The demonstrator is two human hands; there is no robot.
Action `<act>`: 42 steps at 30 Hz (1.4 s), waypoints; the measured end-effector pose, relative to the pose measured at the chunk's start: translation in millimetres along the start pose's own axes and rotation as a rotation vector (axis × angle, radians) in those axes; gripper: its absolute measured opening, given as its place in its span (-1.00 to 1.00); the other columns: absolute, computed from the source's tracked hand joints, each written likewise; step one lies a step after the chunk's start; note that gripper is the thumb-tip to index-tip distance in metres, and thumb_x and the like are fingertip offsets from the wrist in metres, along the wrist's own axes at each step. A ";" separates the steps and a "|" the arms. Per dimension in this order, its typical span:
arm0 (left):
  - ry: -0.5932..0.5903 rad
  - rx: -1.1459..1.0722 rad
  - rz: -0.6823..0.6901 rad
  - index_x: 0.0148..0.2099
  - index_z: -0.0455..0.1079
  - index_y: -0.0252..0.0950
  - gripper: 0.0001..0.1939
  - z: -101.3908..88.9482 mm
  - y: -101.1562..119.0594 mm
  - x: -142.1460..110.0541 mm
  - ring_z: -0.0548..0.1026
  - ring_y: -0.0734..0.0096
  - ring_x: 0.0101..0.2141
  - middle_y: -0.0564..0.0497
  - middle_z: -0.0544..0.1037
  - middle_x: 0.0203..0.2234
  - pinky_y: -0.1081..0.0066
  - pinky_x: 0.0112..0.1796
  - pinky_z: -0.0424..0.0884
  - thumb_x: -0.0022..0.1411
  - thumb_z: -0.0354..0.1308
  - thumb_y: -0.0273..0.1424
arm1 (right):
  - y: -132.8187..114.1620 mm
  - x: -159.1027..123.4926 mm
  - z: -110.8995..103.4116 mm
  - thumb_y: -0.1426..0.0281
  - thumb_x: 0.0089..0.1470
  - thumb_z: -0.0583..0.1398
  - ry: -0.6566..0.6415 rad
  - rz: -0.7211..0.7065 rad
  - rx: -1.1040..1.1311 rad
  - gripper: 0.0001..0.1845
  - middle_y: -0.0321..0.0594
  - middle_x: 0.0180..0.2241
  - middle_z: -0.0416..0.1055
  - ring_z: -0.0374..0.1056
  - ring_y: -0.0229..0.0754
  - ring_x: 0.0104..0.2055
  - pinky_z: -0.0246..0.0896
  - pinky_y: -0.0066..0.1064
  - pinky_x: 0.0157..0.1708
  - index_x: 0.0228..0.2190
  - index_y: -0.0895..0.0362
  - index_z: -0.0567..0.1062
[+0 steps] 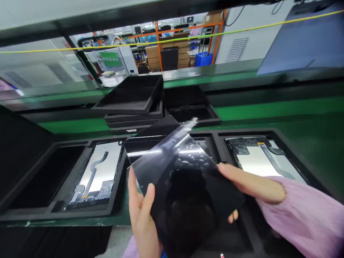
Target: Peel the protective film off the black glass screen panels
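Observation:
In front of me I hold a glossy black glass screen panel tilted between both hands. A transparent protective film is partly lifted off its upper left area and folded over, with bubbles under it towards the upper right. My left hand is closed on the panel's left edge, thumb on the front. At the right edge, my right hand grips the panel with its thumb along the corner; a fingertip shows below and the other fingers are hidden behind the panel.
A black foam tray at left holds a display module with a grey ribbon cable; another module lies in the right tray. Black trays are stacked behind. A yellow cord crosses above the green bench.

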State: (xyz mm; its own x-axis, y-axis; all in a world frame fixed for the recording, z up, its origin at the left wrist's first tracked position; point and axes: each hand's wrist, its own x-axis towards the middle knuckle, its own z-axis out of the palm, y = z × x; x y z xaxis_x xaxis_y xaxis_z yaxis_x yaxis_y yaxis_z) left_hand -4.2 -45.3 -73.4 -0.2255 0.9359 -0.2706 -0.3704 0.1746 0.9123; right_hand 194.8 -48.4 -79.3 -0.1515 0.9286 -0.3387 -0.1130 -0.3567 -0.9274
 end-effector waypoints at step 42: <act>-0.395 0.344 0.051 0.28 0.02 0.01 -0.46 -15.2 -39.3 5.4 -0.21 0.28 0.31 0.17 0.00 0.30 0.15 0.26 -0.27 0.28 0.00 -0.22 | -72.6 147.1 -47.0 0.19 0.20 0.02 -0.076 -0.342 -1.721 -0.60 -0.19 -0.40 0.43 0.35 -0.20 -0.30 0.20 -0.44 -0.25 -0.43 0.16 0.53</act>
State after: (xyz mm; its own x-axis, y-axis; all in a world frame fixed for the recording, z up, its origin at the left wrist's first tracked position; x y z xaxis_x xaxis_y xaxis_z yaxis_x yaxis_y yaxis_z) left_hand -4.6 -51.8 -115.4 0.1462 0.9782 -0.1475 -0.0356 0.1542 0.9874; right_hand 226.8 118.9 -69.2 -0.3917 0.9079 -0.1491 0.9201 0.3864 -0.0642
